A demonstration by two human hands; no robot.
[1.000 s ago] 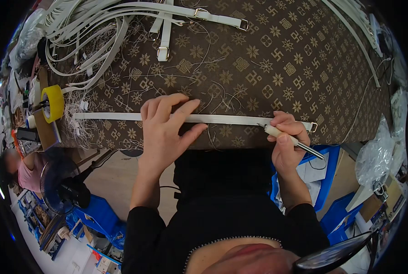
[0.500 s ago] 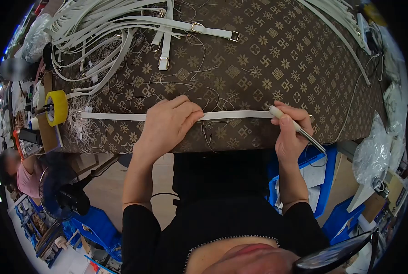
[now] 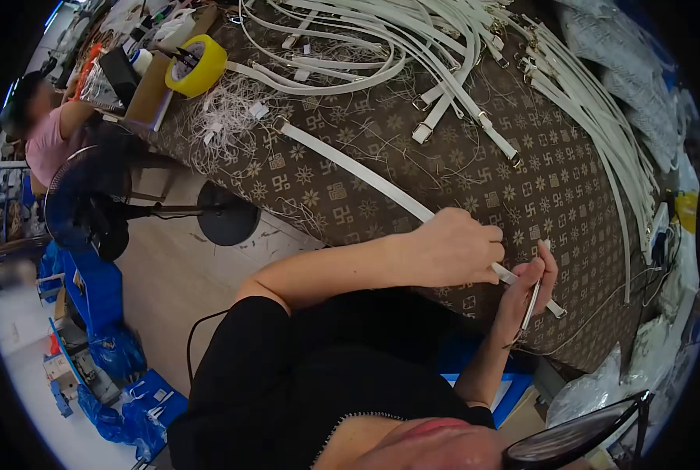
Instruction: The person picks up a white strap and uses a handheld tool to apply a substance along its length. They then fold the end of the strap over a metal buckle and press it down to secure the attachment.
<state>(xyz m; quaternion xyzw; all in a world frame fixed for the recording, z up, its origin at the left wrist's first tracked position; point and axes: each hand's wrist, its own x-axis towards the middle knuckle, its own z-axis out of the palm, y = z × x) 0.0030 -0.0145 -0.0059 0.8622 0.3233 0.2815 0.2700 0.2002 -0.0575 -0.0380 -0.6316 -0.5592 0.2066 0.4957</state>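
Note:
A narrow white strap (image 3: 358, 168) with a metal buckle at each end lies slantwise across the patterned brown cloth. My left hand (image 3: 455, 249) is closed over the strap, its fingers curled around it near the lower right end. Just beyond it, my right hand (image 3: 522, 294) holds a slim pen-like tool (image 3: 531, 304) with a silver shaft; the tool's kind is not clear. The strap passes by the right hand's fingers, and its buckle (image 3: 556, 310) shows past them. Whether those fingers also grip the strap is hidden.
Many white buckled straps (image 3: 444, 47) are heaped at the back, with another bundle (image 3: 593, 117) on the right. A yellow tape roll (image 3: 196, 66) and loose thread scraps (image 3: 228, 117) lie at left. A black fan (image 3: 91, 204) stands beside the table, near another person in pink (image 3: 46, 149).
The view has turned, and the strap now slants. My left hand has gone along the strap toward the right hand and curled more tightly. The right hand keeps the tool.

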